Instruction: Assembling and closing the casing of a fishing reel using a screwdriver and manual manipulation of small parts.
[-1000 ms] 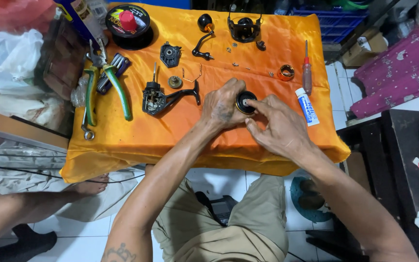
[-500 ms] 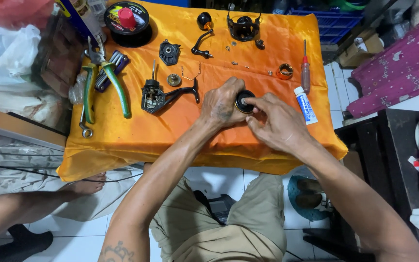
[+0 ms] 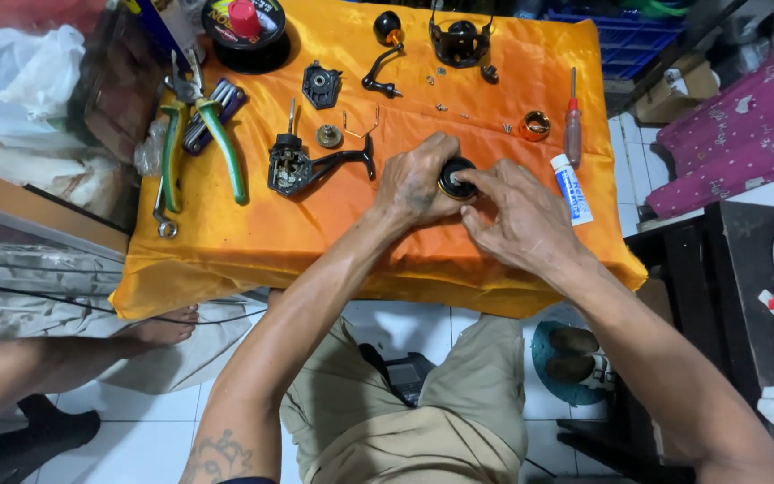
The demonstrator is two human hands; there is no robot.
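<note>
Head view: we saw both hands meeting on a small round black spool part (image 3: 455, 177) with a gold rim, mid-right on the orange cloth (image 3: 315, 224). Left hand (image 3: 416, 184) cupped it from the left, fingers curled round its edge. Right hand (image 3: 517, 215) pinched it from the right, fingertips on top. It sat between the hands, axis probably upright; mostly covered. Reel body (image 3: 293, 166) lay just left, white tube (image 3: 571, 188) just right.
</note>
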